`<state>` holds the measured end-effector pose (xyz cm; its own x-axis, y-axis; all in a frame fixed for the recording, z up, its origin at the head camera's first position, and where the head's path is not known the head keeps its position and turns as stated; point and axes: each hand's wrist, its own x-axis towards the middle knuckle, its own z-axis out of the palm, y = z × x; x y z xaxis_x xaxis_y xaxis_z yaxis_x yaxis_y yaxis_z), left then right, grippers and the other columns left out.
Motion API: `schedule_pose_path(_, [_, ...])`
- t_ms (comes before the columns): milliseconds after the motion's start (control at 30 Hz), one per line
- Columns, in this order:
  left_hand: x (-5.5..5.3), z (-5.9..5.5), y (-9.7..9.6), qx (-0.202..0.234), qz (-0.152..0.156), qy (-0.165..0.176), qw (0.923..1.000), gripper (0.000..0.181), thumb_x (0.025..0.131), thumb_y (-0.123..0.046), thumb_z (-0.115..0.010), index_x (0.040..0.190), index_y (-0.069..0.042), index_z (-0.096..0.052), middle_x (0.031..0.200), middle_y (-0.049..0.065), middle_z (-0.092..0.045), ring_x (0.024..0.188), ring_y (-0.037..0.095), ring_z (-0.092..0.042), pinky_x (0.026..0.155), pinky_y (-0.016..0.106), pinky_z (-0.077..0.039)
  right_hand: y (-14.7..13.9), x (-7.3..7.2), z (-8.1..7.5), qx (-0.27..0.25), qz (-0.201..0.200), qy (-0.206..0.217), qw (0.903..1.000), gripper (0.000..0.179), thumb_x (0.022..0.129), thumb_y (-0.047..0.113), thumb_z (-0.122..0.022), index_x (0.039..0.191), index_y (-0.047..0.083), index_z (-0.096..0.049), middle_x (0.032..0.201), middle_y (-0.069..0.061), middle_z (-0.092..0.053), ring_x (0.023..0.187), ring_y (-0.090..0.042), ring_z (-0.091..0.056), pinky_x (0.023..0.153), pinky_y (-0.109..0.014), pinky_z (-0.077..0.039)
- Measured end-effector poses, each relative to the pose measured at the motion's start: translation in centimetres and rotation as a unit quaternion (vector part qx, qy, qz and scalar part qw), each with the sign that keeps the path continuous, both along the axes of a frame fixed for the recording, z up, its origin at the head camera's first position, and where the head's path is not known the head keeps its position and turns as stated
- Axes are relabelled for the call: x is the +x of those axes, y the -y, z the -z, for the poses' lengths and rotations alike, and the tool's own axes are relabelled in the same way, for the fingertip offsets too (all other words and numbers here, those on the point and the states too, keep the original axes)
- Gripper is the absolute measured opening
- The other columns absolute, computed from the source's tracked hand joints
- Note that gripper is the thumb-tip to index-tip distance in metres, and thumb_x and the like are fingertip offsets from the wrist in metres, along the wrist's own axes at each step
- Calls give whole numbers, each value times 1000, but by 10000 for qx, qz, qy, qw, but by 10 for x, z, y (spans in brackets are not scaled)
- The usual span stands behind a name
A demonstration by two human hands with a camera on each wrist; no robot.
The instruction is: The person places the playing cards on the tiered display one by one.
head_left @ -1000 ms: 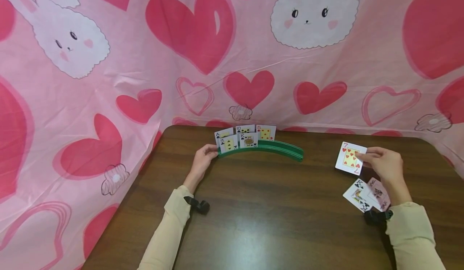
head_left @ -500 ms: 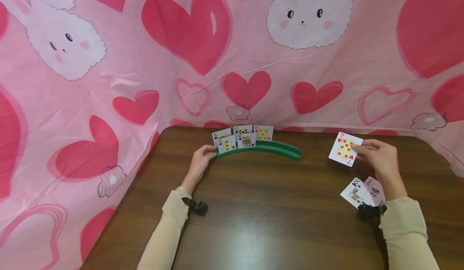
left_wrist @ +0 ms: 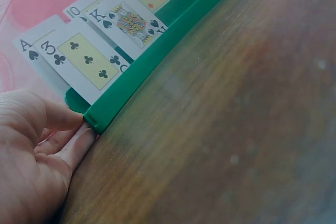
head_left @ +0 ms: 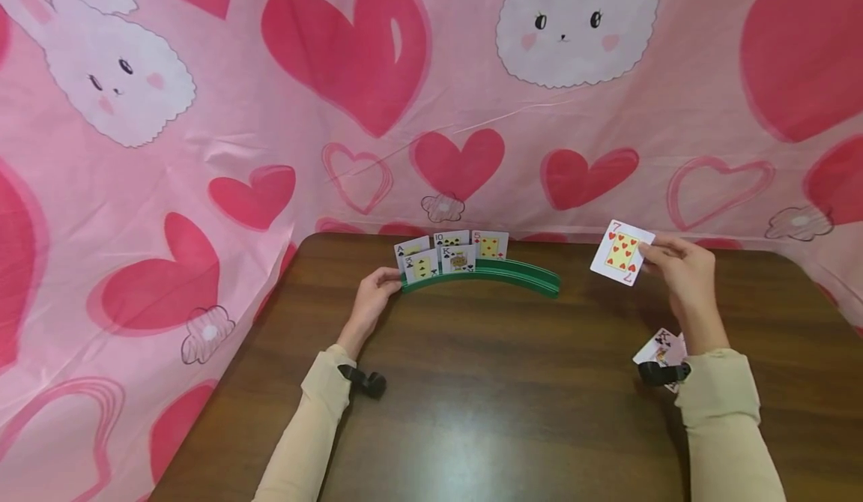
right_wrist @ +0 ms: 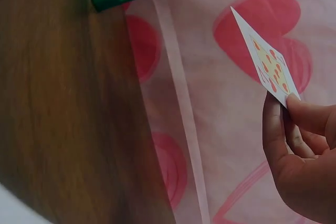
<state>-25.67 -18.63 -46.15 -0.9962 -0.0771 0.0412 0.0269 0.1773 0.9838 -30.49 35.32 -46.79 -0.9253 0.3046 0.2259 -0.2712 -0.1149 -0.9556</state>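
My left hand (head_left: pixel 371 301) pinches the left end of a curved green card holder (head_left: pixel 519 275) between thumb and fingers, as the left wrist view shows up close. Cards stand in its slots: ace of spades and 10 behind, 3 of clubs (left_wrist: pixel 86 59) and king of spades (left_wrist: pixel 131 22) in front, 5 of diamonds (head_left: pixel 490 245) back right. My right hand (head_left: pixel 684 277) holds a seven of hearts (head_left: pixel 621 252) by its right edge, raised off the table to the right of the holder. In the right wrist view that card (right_wrist: pixel 270 64) appears nearly edge-on, pinched by thumb and fingers.
A king of clubs (head_left: pixel 656 347) lies on the brown wooden table (head_left: pixel 512 397), overlapping a pinkish card; my right wrist and its camera (head_left: pixel 664 374) partly cover both. Pink cloth (head_left: pixel 377 180) with hearts and rabbits hangs close behind the table and along its left side.
My right hand has carried the seven of hearts left and upward, away from the cards on the table. My left hand stays at the holder's end.
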Motion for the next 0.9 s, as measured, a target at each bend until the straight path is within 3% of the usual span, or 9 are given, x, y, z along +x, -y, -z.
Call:
schedule_pose_path(200, [0, -2, 0, 104, 40, 24, 9999, 21, 84, -7, -58, 104, -2, -60, 109, 12, -59, 94, 18, -53, 81, 28, -41, 8, -10, -3, -337, 53, -87, 9994, 40, 67, 11, -76, 103, -1, -63, 89, -11, -66, 71, -19, -63, 56, -28, -51])
schedule_pose_path(300, [0, -2, 0, 97, 40, 35, 9999, 21, 84, -7, -58, 104, -2, -60, 109, 12, -58, 95, 19, -53, 81, 29, -41, 15, -8, -11, -552, -66, -123, 9984, 38, 67, 9, -75, 102, -1, -64, 89, -11, -67, 71, -20, -63, 56, -29, -51])
schedule_pose_path(367, [0, -2, 0, 70, 9, 40, 10000, 20, 84, -6, -58, 103, -2, -60, 108, 12, -59, 95, 18, -53, 81, 29, -41, 28, 4, -29, -576, -126, -70, 9982, 35, 69, 7, -74, 102, -1, -64, 88, -10, -67, 71, -20, -63, 57, -30, -51])
schedule_pose_path(433, [0, -2, 0, 44, -8, 56, 10000, 19, 84, -5, -57, 102, -3, -60, 107, 11, -59, 94, 18, -53, 80, 29, -42, 41, 16, -46, -914, -306, -94, 9953, 31, 69, 2, -73, 98, -3, -65, 85, -11, -66, 70, -21, -63, 55, -31, -51])
schedule_pose_path(567, [0, -2, -1, -9, -21, 17, 10000, 18, 83, -4, -57, 101, -3, -60, 105, 11, -60, 93, 17, -54, 79, 28, -42, 73, 45, -84, -1295, -329, -175, 9909, 22, 69, -3, -71, 90, -3, -67, 77, -10, -66, 64, -19, -62, 51, -29, -50])
schedule_pose_path(633, [1, -3, -1, -20, -7, -2, 10000, 19, 83, -4, -57, 102, -2, -60, 106, 11, -60, 93, 17, -54, 79, 28, -43, 87, 57, -100, -1191, -205, -137, 9926, 17, 70, -2, -70, 88, -2, -68, 75, -8, -66, 61, -16, -62, 51, -26, -50])
schedule_pose_path(767, [1, -3, -1, 5, 20, 4, 10000, 20, 84, -5, -57, 103, -1, -59, 108, 13, -58, 95, 19, -53, 80, 28, -42, 103, 66, -114, -1123, -201, -139, 9934, 14, 72, -2, -68, 86, -2, -67, 74, -6, -65, 60, -13, -61, 51, -24, -49])
schedule_pose_path(900, [1, -3, -1, 25, 29, 36, 10000, 20, 84, -5, -57, 103, -1, -59, 108, 13, -58, 96, 20, -52, 81, 30, -41, 107, 64, -114, -1281, -398, -289, 9905, 16, 70, -1, -70, 86, -2, -67, 74, -7, -65, 61, -14, -61, 51, -25, -50])
